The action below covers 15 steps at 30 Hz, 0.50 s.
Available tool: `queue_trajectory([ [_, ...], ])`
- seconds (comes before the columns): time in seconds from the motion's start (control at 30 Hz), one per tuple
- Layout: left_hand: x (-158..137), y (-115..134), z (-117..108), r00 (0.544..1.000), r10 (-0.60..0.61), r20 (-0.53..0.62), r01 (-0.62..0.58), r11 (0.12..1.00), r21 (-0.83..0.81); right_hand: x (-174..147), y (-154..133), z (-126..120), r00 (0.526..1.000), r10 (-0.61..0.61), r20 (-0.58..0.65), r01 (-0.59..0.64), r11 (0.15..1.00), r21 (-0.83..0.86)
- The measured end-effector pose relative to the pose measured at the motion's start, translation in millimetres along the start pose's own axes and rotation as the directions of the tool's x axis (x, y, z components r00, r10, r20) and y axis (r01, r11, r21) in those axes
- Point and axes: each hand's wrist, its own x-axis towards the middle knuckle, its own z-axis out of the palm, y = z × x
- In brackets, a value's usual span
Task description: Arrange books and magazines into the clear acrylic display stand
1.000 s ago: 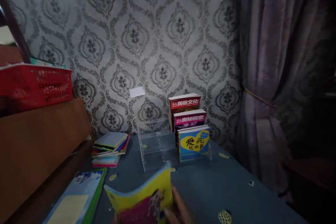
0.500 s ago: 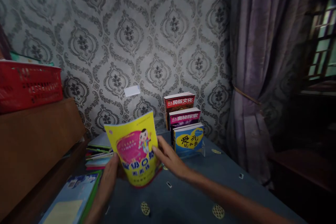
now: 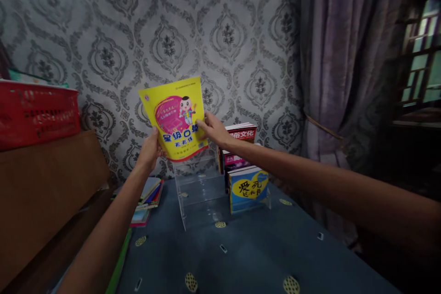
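Observation:
Between both hands I hold up a yellow workbook (image 3: 179,115) with a pink patch and a cartoon child on its cover. My left hand (image 3: 150,150) grips its lower left edge, and my right hand (image 3: 212,129) pinches its right edge, thumb on the front. The workbook is upright, slightly curved, above the left part of a clear stepped display stand (image 3: 200,193). On the stand's right side are a blue-and-yellow book (image 3: 248,190), a purple book (image 3: 234,160) and a red-topped book (image 3: 243,134). My right hand and forearm partly hide the back two.
Stacked books (image 3: 151,195) lie on the dark tablecloth (image 3: 248,248) at left, with a green-edged book (image 3: 119,264) nearer me. A cardboard box (image 3: 48,197) carries a red basket (image 3: 37,112). Behind are patterned wallpaper (image 3: 227,32) and, at right, a tied curtain (image 3: 327,78).
Both hands have raised the yellow workbook and carried it farther from me, over the stand. The clear steps it was covering now show. My grip stays on both edges.

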Motion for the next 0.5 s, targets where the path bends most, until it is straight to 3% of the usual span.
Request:
queue_trajectory([
  [0.23, 58, -12, 17, 0.998, 0.035, -0.058, -0.035, 0.999, 0.01, 40, -4, -1, 0.985, 0.137, -0.107, -0.157, 0.966, -0.207],
  [0.5, 81, -53, 14, 0.998, 0.013, -0.067, -0.014, 1.0, -0.008, 42, 9, 6, 0.978, 0.151, -0.142, -0.196, 0.897, -0.396],
])
